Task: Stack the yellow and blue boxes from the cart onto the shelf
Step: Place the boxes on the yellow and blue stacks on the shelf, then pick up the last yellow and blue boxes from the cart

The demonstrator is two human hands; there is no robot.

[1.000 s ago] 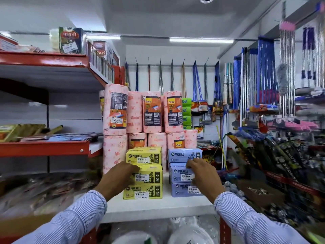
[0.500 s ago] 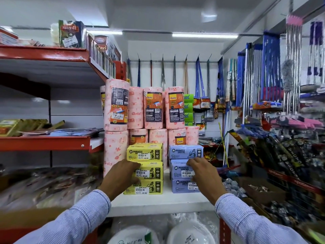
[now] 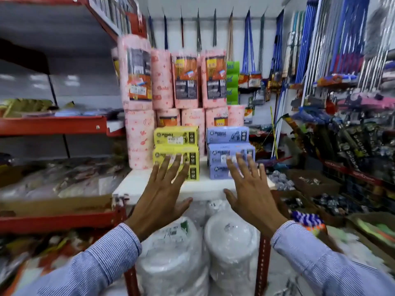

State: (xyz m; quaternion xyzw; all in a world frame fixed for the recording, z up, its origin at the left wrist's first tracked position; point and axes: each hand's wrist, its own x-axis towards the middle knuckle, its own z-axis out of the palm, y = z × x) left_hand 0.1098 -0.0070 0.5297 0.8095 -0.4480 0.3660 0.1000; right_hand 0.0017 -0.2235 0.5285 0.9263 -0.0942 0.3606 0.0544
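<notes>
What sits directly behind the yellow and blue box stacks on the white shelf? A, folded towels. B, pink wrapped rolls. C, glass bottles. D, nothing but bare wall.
B: pink wrapped rolls stand stacked right behind the yellow boxes and blue boxes on the white shelf.

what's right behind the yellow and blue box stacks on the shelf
Pink paper rolls stand behind the yellow boxes and blue boxes, with more rolls stacked above. Their lower parts and anything further back are covered.
</notes>
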